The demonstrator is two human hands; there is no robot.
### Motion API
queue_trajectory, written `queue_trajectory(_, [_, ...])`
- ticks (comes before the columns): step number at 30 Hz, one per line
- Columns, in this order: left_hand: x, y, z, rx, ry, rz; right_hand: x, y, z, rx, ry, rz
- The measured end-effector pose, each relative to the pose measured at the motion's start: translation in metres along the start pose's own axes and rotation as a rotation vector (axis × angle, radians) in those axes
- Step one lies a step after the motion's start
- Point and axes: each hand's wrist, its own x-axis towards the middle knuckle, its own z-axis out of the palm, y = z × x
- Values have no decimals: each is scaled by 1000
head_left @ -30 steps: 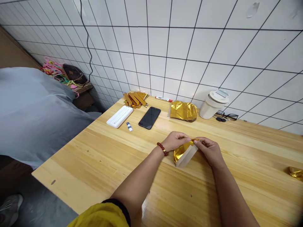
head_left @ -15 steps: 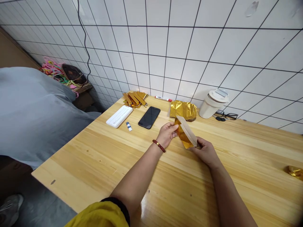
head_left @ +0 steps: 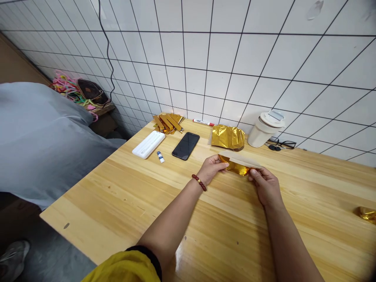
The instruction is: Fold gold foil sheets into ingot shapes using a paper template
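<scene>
Between my two hands, above the wooden table [head_left: 138,199], is a sheet of gold foil paper [head_left: 238,168] with a plain beige back that shows along its far edge. My left hand [head_left: 212,169], with a red bead bracelet at the wrist, pinches the sheet's left end. At the right end, my right hand [head_left: 266,183] grips it between thumb and fingers. Just behind the held sheet lies a stack of gold foil sheets [head_left: 228,137]. Folded gold foil strips [head_left: 168,123] are piled at the table's far left corner.
A smartphone [head_left: 185,145], a white power bank [head_left: 148,144] and a small blue-and-white tube [head_left: 160,157] lie left of my hands. Along the tiled wall are a marker [head_left: 203,122], a lidded cup [head_left: 265,129] and glasses [head_left: 283,144]. Another person's grey-clad back [head_left: 44,133] is at left.
The foil sheet has turned from a steep slant to nearly level, its beige back edge now at the top. My right hand has risen and its thumb shows on the foil.
</scene>
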Motion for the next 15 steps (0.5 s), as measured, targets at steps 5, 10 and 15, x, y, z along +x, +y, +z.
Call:
queue_trajectory(5, [0,-1,2,48,-29,-9,0,-1,2,47,37,60])
queue_trajectory(10, [2,-4,2,90,12,21,-3,-7,6,3,5,85])
queue_trajectory(15, [2,-4,1,86,44,30,-5,-9,9,-40,-37,118])
